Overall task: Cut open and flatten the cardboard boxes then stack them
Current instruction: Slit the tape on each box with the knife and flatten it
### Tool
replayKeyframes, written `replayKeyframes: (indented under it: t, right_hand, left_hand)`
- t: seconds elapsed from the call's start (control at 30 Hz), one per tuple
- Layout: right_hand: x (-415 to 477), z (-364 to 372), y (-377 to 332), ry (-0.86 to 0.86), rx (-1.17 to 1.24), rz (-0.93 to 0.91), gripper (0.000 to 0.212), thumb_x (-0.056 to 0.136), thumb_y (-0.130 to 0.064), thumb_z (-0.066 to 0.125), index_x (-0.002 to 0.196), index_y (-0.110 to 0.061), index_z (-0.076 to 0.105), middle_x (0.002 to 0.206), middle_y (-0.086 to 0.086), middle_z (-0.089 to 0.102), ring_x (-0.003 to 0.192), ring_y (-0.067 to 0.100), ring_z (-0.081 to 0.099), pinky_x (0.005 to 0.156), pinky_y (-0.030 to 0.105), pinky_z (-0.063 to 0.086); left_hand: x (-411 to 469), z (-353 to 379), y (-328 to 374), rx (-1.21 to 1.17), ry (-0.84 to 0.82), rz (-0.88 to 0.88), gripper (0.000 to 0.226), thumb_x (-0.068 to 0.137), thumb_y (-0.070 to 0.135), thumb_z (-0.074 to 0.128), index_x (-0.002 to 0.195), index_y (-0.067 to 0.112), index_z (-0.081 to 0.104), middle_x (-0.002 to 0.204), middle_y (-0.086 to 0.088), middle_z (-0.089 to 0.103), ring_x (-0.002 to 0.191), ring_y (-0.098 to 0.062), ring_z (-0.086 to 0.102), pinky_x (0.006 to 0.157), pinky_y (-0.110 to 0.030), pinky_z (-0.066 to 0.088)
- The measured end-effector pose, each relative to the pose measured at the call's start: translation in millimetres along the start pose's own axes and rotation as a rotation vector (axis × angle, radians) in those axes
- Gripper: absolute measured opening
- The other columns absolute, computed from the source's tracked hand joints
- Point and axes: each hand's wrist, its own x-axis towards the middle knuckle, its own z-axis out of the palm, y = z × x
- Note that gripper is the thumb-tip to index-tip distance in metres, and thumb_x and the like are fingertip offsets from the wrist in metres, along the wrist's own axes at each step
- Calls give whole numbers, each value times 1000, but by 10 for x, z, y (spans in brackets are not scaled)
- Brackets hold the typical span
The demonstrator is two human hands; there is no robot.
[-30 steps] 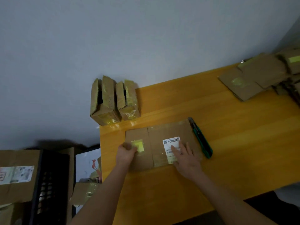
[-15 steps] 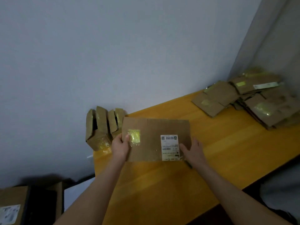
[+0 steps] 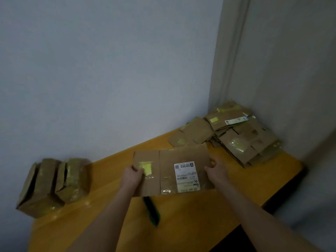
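Flattened box (image 3: 168, 160) over yellow corner table (image 3: 190, 215)

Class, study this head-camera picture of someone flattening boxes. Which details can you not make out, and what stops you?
Head view only.
1. Shipping label on the flattened box: print too small and blurred to read.
2. Green utility knife: far end hidden behind the flattened box.
3. Left hand and right hand: fingers behind the box hidden by the cardboard.
4. Pile of flattened boxes: count unclear, sheets overlap in dim light.
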Motion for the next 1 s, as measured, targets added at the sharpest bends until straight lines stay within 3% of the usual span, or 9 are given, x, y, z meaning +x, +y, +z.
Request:
replayKeyframes:
  t: [0.07,0.13,0.3,0.5,0.7,0.8,0.87,0.93,1.0]
  right_hand:
    - [322,-323,58,0,-53,-25,52,93,-6,55,142,-15,42,138,11,50,121,31,52,98,41,47]
    - [602,-633,135,3,-145,-38,54,94,-6,53,145,-16,39,141,10,49,125,29,49,97,38,44]
    - [1269,-1035,105,-21,-348,-103,62,94,-17,54,150,-23,28,151,7,37,132,29,42,105,46,41]
    - [1810,-832,-182,-70,-613,-376,67,92,-41,56,150,-24,25,157,0,21,144,26,18,115,44,28]
    - [2476,-536,-374,-161,-878,-602,66,97,-43,45,153,-25,15,160,1,8,147,29,1,119,46,16]
    - [2875,-363,-477,-241,-983,-595,65,99,-45,41,154,-28,10,162,-1,-1,147,30,-9,118,46,9]
    - [3108,-228,-484,-308,-1066,-566,66,98,-47,40,154,-28,9,162,1,-4,147,32,-13,118,48,5]
    - [3262,-94,-429,-383,-1125,-522,68,98,-47,41,154,-27,8,162,4,-6,146,34,-15,118,49,2]
    - [3347,3,-363,-424,-1140,-477,69,98,-45,43,154,-27,8,161,5,-7,145,35,-16,118,51,0]
  left_hand:
    - [-43,403,252,-70,3,-73,29,90,13,62,113,-4,58,101,-17,63,87,-30,56,73,-34,42]
    - [-121,752,474,-97,13,-113,33,90,13,63,119,-2,57,114,-19,63,97,-32,58,76,-35,42]
    - [-125,1330,927,-240,84,-186,44,96,21,57,136,5,46,127,-18,56,112,-35,54,81,-37,42]
    - [349,1711,1189,-433,224,-251,43,99,23,53,139,11,44,130,-14,55,113,-38,54,95,-49,47]
    - [1139,2140,1524,-526,242,-270,39,101,15,46,140,11,46,134,-15,54,117,-39,52,98,-49,45]
    - [1594,2301,1689,-422,174,-221,47,102,14,43,148,12,34,142,-17,48,125,-39,47,104,-51,41]
    - [1818,2375,1693,-179,102,-167,57,101,20,48,151,7,24,148,-21,37,131,-40,40,107,-48,38]
    - [1911,2398,1636,135,76,-78,54,100,28,51,145,4,34,145,-22,39,128,-37,44,100,-41,40]
    - [1936,2424,1561,325,46,6,35,100,31,49,125,9,59,124,-16,60,110,-32,58,81,-36,45]
